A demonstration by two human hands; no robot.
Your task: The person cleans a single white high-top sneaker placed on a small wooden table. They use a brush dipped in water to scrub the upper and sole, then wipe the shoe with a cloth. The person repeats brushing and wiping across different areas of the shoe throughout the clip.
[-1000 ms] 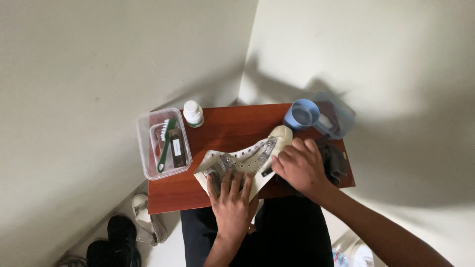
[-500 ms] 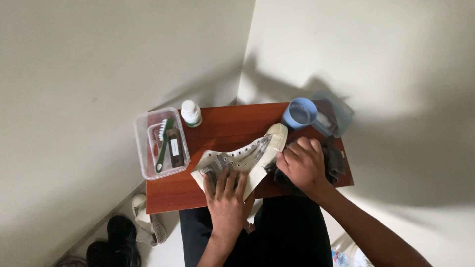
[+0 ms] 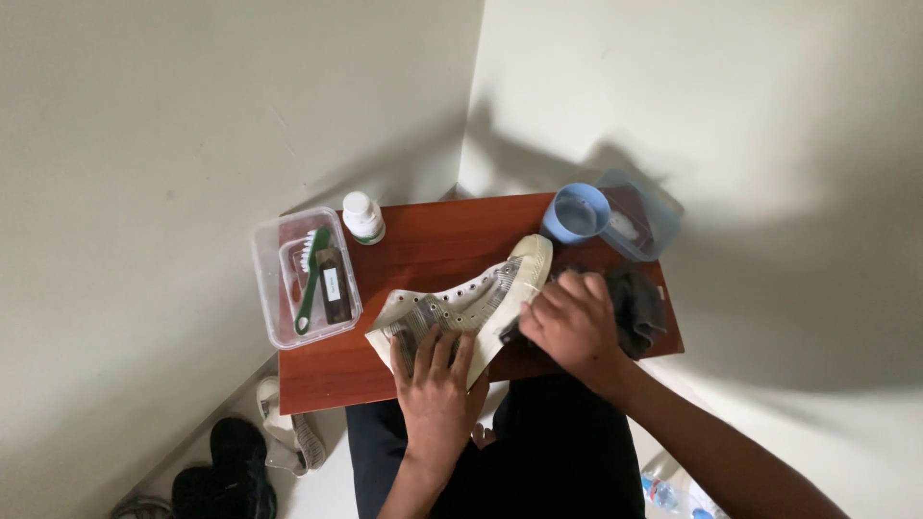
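inspector a: looking down from the head view, 1 small reddish-brown table (image 3: 423,255) is set into a corner between 2 pale walls. a cream high-top canvas shoe (image 3: 471,296) lies on its side across the near middle of the tabletop, toe toward the far right, ankle opening toward the near left.

inspector b: hand positions?

inspector a: left hand (image 3: 435,384) lies flat on the ankle end of the shoe, fingers spread and pressing it to the table. right hand (image 3: 573,325) is curled with fingers bunched against the sole edge, near the toe. something dark sits under those fingers; whether it is pinched i cannot tell.

inspector b: and beside that hand?

inspector a: a dark grey cloth (image 3: 638,309) is bunched at the right edge of the table, touching the right hand on its far side.

inspector b: other items on the surface?

inspector a: 1 clear plastic box (image 3: 274,288) at the left edge, overhanging slightly, holding a green-handled brush (image 3: 311,279) and a dark oblong item. 1 small white bottle (image 3: 363,217) stands upright just beyond that box. 1 blue cup (image 3: 577,213) stands at the far right, with a blue-tinted tray (image 3: 652,216) right behind it.

inspector b: below the table?

inspector a: dark shoes (image 3: 229,471) and 1 pale shoe (image 3: 286,437) on the floor at near left; the person's dark-clothed lap at the near edge.
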